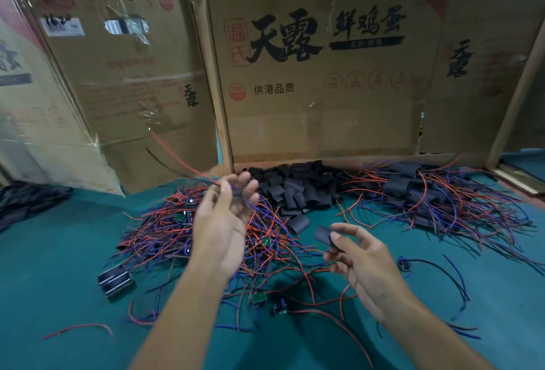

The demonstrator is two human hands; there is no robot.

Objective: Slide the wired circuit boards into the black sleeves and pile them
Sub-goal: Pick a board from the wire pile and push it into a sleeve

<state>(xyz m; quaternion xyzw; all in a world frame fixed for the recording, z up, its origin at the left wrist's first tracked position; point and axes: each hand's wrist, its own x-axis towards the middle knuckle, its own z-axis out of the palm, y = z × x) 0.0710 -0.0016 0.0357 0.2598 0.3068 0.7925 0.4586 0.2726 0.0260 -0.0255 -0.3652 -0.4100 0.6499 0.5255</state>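
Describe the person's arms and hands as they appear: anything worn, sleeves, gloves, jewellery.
Both forearms are bare up to the bottom edge of the frame, with no sleeves in view. The left hand and the right hand wear no gloves, and no rings, watch or wristbands show on either.

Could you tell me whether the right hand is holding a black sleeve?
Yes, the right hand pinches one flat black sleeve between thumb and forefinger above the green table.

Two bare forearms rising from the bottom edge of the frame, no sleeves, no watch, no rings or gloves in view. Left hand (pixel 219 222) at centre, right hand (pixel 364 266) at lower right. Short, unpainted fingernails. Nothing worn on either wrist.
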